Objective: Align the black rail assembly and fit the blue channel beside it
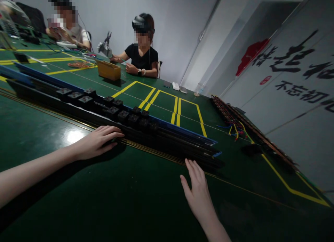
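Observation:
A long black rail [75,108] lies slantwise across the green table, with blue strips [193,132] along its far side. Several small black square blocks [124,114] sit in rows on top of it. My left hand [100,141] rests with its fingers stretched out against the rail's near side, left of the middle. Further right, my right hand [197,184] has its fingers apart and the tips close to the rail's near edge; whether they touch it I cannot tell. Thin yellowish rods [153,151] run along the near side of the rail.
Across the green table [125,207], a person in a black top [142,57] sits handling a thin strand behind a yellow box [109,70]. Another person [70,31] sits further left. At right lies a long reddish-brown bundle [235,117] with coloured wires [236,129].

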Tool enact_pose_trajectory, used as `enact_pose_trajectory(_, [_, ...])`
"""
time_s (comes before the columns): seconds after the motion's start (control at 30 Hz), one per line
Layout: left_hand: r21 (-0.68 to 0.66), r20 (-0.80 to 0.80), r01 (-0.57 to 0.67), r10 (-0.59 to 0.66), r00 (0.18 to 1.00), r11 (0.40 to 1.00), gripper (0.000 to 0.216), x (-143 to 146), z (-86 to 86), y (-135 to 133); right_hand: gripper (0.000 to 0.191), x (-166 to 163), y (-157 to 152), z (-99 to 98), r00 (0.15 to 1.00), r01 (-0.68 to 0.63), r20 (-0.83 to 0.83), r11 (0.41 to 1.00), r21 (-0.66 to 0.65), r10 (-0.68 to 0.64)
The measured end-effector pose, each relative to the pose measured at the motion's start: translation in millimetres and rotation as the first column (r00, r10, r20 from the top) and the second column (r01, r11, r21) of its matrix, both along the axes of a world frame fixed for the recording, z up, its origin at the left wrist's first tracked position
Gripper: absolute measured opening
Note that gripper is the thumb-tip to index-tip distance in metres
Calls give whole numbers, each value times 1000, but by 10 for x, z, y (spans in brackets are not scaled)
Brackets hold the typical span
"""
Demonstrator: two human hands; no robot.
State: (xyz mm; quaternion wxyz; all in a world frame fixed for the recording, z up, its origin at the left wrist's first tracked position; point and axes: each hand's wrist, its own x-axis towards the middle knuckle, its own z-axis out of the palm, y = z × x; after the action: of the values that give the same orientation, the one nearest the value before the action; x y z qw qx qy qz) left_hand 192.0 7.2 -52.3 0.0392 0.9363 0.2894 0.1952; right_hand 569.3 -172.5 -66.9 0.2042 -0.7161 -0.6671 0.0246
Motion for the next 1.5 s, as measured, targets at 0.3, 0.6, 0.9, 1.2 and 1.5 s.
enact_pose_trajectory(0.3, [-30,-99,23,-26,995,999,32,-8,-18,-7,58,-83,-83,21,999,49,-17,995,-91,-51])
enact_pose_trajectory(0.6, [-23,-49,57,-58,997,998,33,-165,-71,35,58,-188,-115,34,998,46,-39,989,-139,-52])
enact_pose_trajectory(0.9, [286,-154,90,-47,987,954,46,-595,-138,218,60,-666,-125,251,998,-28,-64,945,-325,7])
enact_pose_trajectory(1.2, [196,-214,44,-1,977,980,45,-645,-241,342,59,-765,21,328,996,-90,-33,954,-285,84])
enact_pose_trajectory(1.5, [-31,-86,-84,81,993,996,40,-643,-221,383,55,-695,17,262,987,-160,-30,971,-176,157])
